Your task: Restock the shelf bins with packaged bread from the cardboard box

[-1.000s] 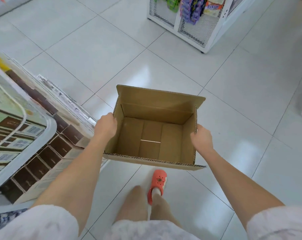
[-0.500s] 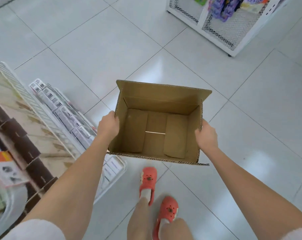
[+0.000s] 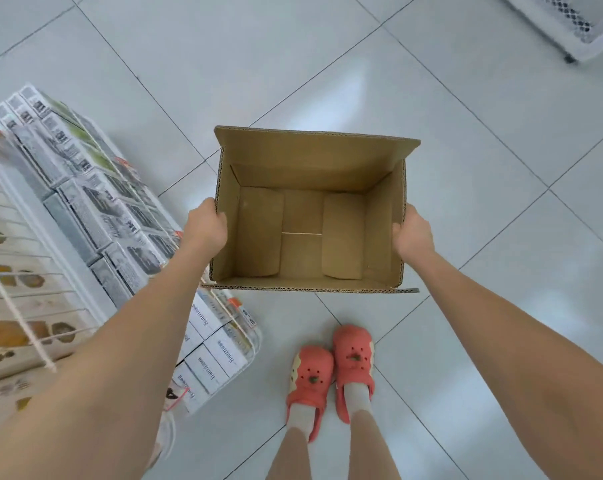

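Note:
An open cardboard box point(image 3: 307, 161) hangs in front of me above the tiled floor, its far flap standing up. Its inside is bare, with no bread in it. My left hand point(image 3: 205, 226) grips the box's left wall at the rim. My right hand point(image 3: 413, 233) grips the right wall the same way. The shelf bins point(image 3: 95, 209) at the left hold rows of packaged goods in grey and white wrappers.
A wire shelf rack with white rods point(image 3: 19, 306) runs along the left edge. The corner of a white mesh display stand point(image 3: 577, 26) shows at the top right. My feet in red clogs point(image 3: 331, 372) stand on the floor below the box.
The view has tilted down and the far stand has slid toward the top right corner. Both feet now stand side by side. My hands keep the same grip on the box.

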The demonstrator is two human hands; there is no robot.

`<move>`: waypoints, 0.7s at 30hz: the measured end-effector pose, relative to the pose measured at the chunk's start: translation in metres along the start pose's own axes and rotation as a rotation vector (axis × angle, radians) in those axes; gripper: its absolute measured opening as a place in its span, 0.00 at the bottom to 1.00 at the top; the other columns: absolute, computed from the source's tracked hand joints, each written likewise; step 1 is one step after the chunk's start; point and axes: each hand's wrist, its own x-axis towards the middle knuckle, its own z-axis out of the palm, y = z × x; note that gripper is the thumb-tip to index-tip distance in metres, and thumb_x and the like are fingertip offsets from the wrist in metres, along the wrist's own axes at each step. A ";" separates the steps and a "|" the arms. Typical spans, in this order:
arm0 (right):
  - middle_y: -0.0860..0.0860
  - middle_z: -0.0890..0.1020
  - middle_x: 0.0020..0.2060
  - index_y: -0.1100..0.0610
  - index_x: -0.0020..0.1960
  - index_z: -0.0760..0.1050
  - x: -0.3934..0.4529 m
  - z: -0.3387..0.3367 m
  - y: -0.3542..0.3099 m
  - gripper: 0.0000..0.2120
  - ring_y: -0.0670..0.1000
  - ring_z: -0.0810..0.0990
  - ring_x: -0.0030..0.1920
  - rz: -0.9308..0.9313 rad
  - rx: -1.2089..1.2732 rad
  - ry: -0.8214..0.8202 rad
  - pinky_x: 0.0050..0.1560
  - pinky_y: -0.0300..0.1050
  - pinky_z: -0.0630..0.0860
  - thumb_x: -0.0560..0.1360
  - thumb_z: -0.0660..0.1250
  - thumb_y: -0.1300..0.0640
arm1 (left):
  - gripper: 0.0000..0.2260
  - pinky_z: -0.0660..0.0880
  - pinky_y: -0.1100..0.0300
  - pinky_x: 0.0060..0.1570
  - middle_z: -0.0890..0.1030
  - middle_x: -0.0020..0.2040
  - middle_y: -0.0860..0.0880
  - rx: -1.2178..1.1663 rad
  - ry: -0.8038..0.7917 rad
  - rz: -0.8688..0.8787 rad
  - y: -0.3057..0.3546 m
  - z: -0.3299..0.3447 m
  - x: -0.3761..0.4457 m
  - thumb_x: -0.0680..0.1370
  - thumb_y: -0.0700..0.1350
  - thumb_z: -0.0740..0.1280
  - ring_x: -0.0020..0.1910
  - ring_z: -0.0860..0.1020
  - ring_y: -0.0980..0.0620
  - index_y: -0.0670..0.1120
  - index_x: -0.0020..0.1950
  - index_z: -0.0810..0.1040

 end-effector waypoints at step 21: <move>0.58 0.58 0.75 0.58 0.78 0.42 0.026 0.036 -0.012 0.31 0.59 0.59 0.74 0.015 0.025 -0.340 0.71 0.51 0.58 0.81 0.56 0.61 | 0.31 0.71 0.50 0.49 0.68 0.68 0.35 -0.016 -0.223 -0.281 -0.032 0.035 -0.002 0.77 0.30 0.55 0.62 0.71 0.35 0.44 0.78 0.49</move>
